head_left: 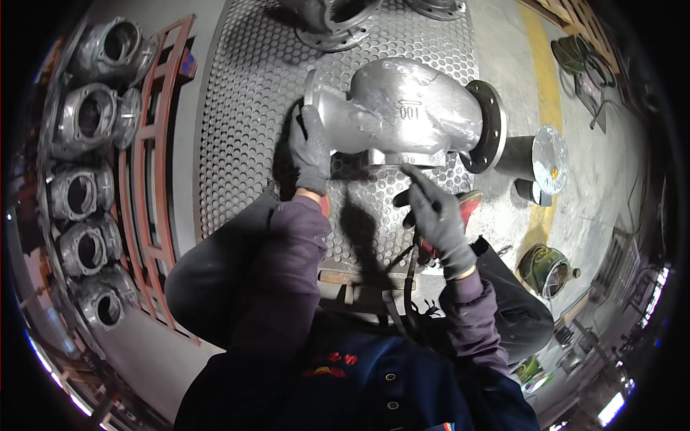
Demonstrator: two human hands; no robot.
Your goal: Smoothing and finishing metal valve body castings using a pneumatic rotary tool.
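Note:
A large silver-grey cast valve body point(413, 104) lies on the perforated metal plate, with raised markings on its rounded side. Its left end has a flange, the right end a darker flange with bolt holes, and a shorter round collar faces me. My left hand point(310, 147), in a dark grey glove, grips the left flange at its near edge. My right hand point(437, 223), gloved the same way, is just below the near collar. Its index finger points up to the collar's rim, the other fingers partly bent, and it holds nothing.
More flanged castings point(334, 18) stand at the plate's far edge. Several castings line a rack point(90, 179) on the left, beside a red metal frame point(154, 179). To the right are a grey cylinder point(550, 161) and a greenish round part point(544, 269). The perforated plate point(241, 129) lies beneath.

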